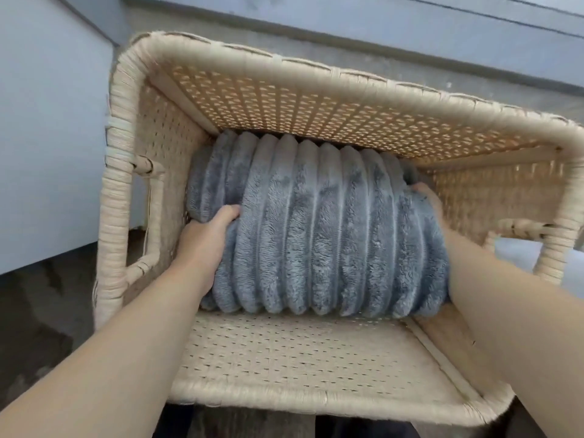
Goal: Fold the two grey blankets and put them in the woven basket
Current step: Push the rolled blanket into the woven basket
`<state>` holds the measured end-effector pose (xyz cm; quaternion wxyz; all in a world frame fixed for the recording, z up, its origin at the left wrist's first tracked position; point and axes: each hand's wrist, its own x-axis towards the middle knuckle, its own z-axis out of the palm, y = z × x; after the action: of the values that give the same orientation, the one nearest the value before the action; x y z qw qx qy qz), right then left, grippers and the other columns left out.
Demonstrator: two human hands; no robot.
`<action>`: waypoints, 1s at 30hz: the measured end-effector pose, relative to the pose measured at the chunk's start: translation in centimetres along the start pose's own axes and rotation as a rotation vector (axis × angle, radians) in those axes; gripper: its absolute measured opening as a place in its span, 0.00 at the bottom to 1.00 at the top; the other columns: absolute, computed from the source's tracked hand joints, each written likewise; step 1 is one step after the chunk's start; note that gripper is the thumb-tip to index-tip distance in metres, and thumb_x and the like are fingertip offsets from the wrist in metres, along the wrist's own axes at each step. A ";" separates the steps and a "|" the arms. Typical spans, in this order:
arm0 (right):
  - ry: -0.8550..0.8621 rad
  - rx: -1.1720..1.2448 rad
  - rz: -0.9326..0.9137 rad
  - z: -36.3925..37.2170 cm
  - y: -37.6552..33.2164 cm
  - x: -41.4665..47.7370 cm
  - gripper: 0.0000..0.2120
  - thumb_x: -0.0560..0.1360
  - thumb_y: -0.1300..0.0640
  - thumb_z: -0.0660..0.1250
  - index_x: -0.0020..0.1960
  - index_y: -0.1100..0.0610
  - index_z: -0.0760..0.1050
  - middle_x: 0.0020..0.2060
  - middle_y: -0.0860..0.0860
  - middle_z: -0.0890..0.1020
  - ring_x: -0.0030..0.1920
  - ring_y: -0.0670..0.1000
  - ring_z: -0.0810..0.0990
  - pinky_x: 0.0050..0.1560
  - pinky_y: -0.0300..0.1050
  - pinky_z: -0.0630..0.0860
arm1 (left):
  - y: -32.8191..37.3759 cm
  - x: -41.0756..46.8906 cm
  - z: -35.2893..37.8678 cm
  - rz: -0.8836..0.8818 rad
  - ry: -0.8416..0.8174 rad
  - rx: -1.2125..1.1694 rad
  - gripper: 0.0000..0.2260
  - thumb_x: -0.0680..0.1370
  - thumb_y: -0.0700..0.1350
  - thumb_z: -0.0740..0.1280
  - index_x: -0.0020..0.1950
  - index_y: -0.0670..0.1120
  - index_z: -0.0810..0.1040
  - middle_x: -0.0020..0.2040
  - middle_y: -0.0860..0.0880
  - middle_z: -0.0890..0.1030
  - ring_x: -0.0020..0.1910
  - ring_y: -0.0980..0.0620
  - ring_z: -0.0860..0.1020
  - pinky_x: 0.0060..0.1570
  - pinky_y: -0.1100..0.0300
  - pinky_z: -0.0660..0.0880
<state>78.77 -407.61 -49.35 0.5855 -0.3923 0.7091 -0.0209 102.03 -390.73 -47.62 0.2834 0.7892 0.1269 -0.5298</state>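
Observation:
A folded grey ribbed blanket [316, 222] lies inside the woven basket [284, 77], seen from above, reaching from the far wall toward the middle. My left hand [205, 235] grips its left side, fingers dug into the plush. My right hand [429, 200] holds its right side, mostly hidden behind the fabric. Whether a second blanket lies underneath I cannot tell.
The basket has side handle openings, the left handle [148, 216] and the right handle [537, 235]. Its near inner wall [300, 358] is bare. A pale wall [47, 137] stands left; dark floor [38, 311] surrounds the basket; grey boards [410, 33] run behind.

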 end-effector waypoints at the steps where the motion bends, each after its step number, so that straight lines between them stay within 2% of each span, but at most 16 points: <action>1: -0.043 0.077 0.051 0.4 -0.8 -0.2 0.20 0.80 0.73 0.51 0.36 0.53 0.67 0.23 0.52 0.72 0.20 0.36 0.72 0.28 0.25 0.67 | -0.3 -0.1 -0.1 0.066 0.044 0.011 0.25 0.70 0.57 0.71 0.64 0.47 0.78 0.58 0.49 0.82 0.59 0.48 0.78 0.65 0.51 0.71; 3: -0.046 0.068 0.079 0.0 -1.8 -0.9 0.17 0.80 0.69 0.55 0.36 0.56 0.71 0.28 0.50 0.75 0.29 0.39 0.75 0.39 0.32 0.69 | 0.0 -0.5 -0.4 0.190 0.147 0.176 0.30 0.70 0.61 0.69 0.68 0.49 0.74 0.62 0.51 0.79 0.63 0.49 0.76 0.66 0.55 0.68; 4: -0.022 0.066 0.117 -0.4 -2.5 -1.6 0.11 0.80 0.64 0.59 0.41 0.58 0.74 0.33 0.49 0.78 0.36 0.43 0.77 0.45 0.38 0.71 | 0.4 -0.7 -0.5 0.237 0.202 0.301 0.29 0.72 0.62 0.67 0.69 0.49 0.72 0.64 0.50 0.78 0.64 0.48 0.75 0.63 0.57 0.68; 5: 0.010 -0.049 0.142 -0.9 -3.2 -2.4 0.07 0.79 0.57 0.61 0.47 0.58 0.76 0.39 0.50 0.80 0.42 0.49 0.78 0.48 0.42 0.71 | 1.2 -1.2 -0.6 0.283 0.253 0.431 0.29 0.74 0.60 0.65 0.70 0.47 0.69 0.66 0.47 0.76 0.65 0.45 0.73 0.62 0.56 0.68; 7: 0.142 -0.296 0.223 -1.9 -4.3 -4.8 0.14 0.75 0.49 0.62 0.51 0.59 0.74 0.49 0.55 0.80 0.48 0.56 0.77 0.51 0.48 0.73 | 2.5 -2.4 -0.7 0.433 0.303 0.663 0.28 0.77 0.54 0.64 0.73 0.45 0.63 0.69 0.42 0.72 0.68 0.41 0.70 0.64 0.51 0.67; 9: 0.337 -0.709 -0.006 -1.0 -5.1 -7.0 0.19 0.72 0.46 0.58 0.53 0.60 0.72 0.52 0.59 0.78 0.49 0.59 0.74 0.49 0.51 0.71 | 3.5 -4.3 0.0 0.687 0.320 0.842 0.27 0.77 0.50 0.63 0.75 0.45 0.61 0.72 0.41 0.67 0.71 0.41 0.65 0.69 0.46 0.63; 11: 0.398 -0.874 -0.390 1.1 -5.6 -9.1 0.22 0.72 0.44 0.56 0.57 0.58 0.72 0.54 0.60 0.76 0.55 0.62 0.73 0.54 0.55 0.70 | 3.9 -4.9 1.5 0.879 0.300 0.991 0.26 0.78 0.51 0.61 0.75 0.47 0.62 0.74 0.42 0.63 0.74 0.42 0.60 0.72 0.42 0.56; 13: 0.327 -1.040 -0.600 3.1 -4.6 -9.6 0.27 0.74 0.43 0.55 0.68 0.56 0.68 0.66 0.60 0.71 0.67 0.62 0.67 0.67 0.58 0.62 | 3.4 -4.6 3.0 0.873 0.237 1.126 0.27 0.79 0.55 0.55 0.77 0.50 0.57 0.77 0.44 0.58 0.76 0.44 0.53 0.73 0.41 0.47; 15: 0.216 -1.219 -0.599 4.2 -1.7 -9.0 0.33 0.76 0.39 0.53 0.77 0.52 0.56 0.76 0.57 0.56 0.76 0.59 0.52 0.74 0.59 0.48 | 1.7 -3.3 3.6 0.792 0.196 1.220 0.29 0.79 0.59 0.49 0.78 0.52 0.51 0.79 0.45 0.51 0.77 0.45 0.48 0.73 0.40 0.43; 17: 0.167 -1.251 -0.549 4.0 1.6 -7.7 0.34 0.77 0.37 0.50 0.78 0.51 0.51 0.78 0.55 0.51 0.77 0.57 0.46 0.75 0.60 0.45 | -0.4 -1.9 3.9 0.801 0.185 1.291 0.30 0.78 0.61 0.45 0.79 0.52 0.48 0.79 0.44 0.49 0.77 0.44 0.46 0.73 0.39 0.43; 19: 0.185 -1.225 -0.562 3.8 4.4 -6.5 0.34 0.76 0.37 0.50 0.78 0.51 0.52 0.77 0.56 0.54 0.77 0.59 0.50 0.75 0.61 0.48 | -2.4 -0.9 4.2 0.836 0.208 1.328 0.31 0.77 0.61 0.43 0.78 0.51 0.49 0.78 0.42 0.51 0.77 0.43 0.48 0.72 0.38 0.45; 26: 0.303 -1.147 -0.705 5.8 10.9 -1.9 0.36 0.72 0.39 0.55 0.75 0.54 0.57 0.74 0.60 0.60 0.73 0.62 0.55 0.70 0.62 0.50 | -7.8 5.2 5.9 0.976 0.302 1.202 0.32 0.73 0.57 0.53 0.75 0.46 0.56 0.74 0.35 0.61 0.73 0.40 0.54 0.69 0.35 0.50; 30: 0.333 -1.129 -0.803 7.3 12.6 2.0 0.36 0.69 0.39 0.55 0.73 0.57 0.58 0.72 0.60 0.58 0.70 0.63 0.57 0.67 0.63 0.52 | -8.7 9.6 6.6 1.122 0.366 1.143 0.32 0.71 0.56 0.55 0.72 0.43 0.58 0.71 0.33 0.62 0.70 0.38 0.57 0.68 0.38 0.50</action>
<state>78.23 -396.91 -59.42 0.1237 -0.8582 0.4923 0.0760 96.56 -388.51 -60.89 0.0350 0.8318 -0.5318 -0.1553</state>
